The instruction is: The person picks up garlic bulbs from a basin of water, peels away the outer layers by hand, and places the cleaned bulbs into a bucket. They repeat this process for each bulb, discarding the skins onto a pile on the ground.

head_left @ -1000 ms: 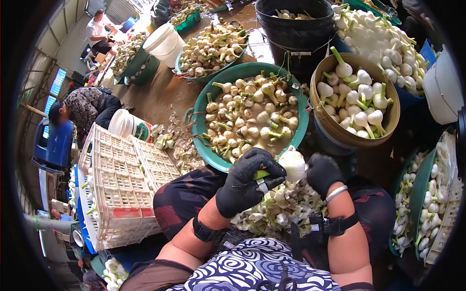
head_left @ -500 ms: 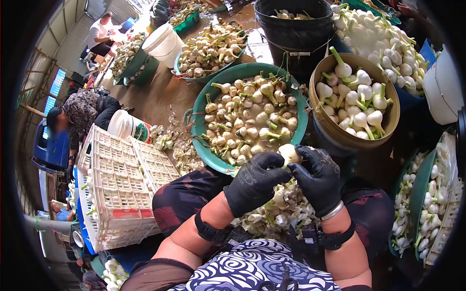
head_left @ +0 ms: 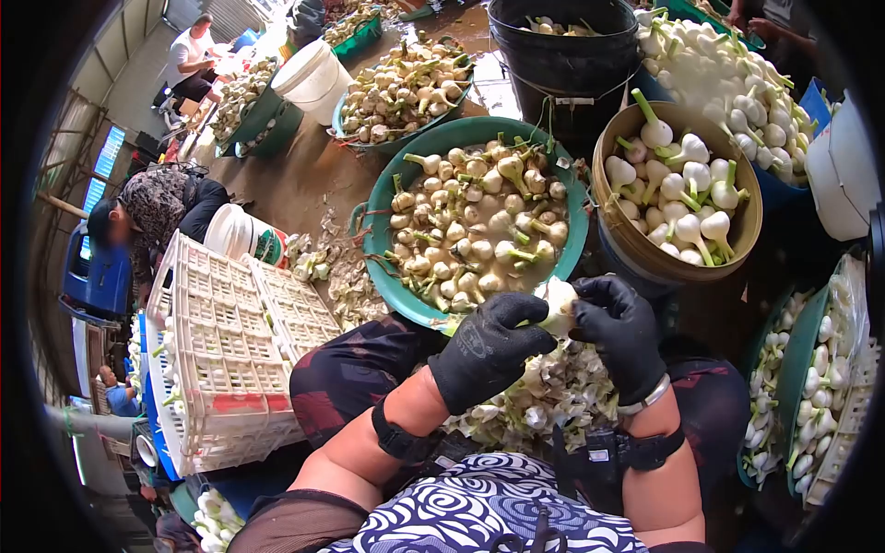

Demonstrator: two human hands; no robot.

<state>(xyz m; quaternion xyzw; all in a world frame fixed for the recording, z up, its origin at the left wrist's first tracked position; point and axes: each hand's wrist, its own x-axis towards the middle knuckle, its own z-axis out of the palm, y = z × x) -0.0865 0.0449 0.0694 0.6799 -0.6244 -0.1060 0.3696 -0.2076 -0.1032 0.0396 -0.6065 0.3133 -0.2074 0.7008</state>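
Note:
A garlic bulb [head_left: 559,306] is between my two hands, above a heap of loose garlic skins [head_left: 544,401]. My left hand [head_left: 493,348], in a black glove, is closed around its green stem. The fingers of my right hand [head_left: 619,336], also gloved, pinch at the bulb's right side; whether they grip skin or the bulb itself is hard to make out. Just beyond is a green basin [head_left: 376,226] of garlic bulbs in murky water. Whiter bulbs with trimmed stems fill a tan bucket [head_left: 610,205] to the right.
White plastic crates [head_left: 226,341] stand at left. A black bucket [head_left: 562,74] and a large pile of white garlic [head_left: 719,83] are at the back right. Another garlic-filled basin [head_left: 406,92] stands behind. A person [head_left: 171,207] bends over at left; others work farther back.
The bulb has turned more upright between my hands. My right hand has shifted slightly right and down, its fingers now at the bulb's side. The person at left has lowered their head.

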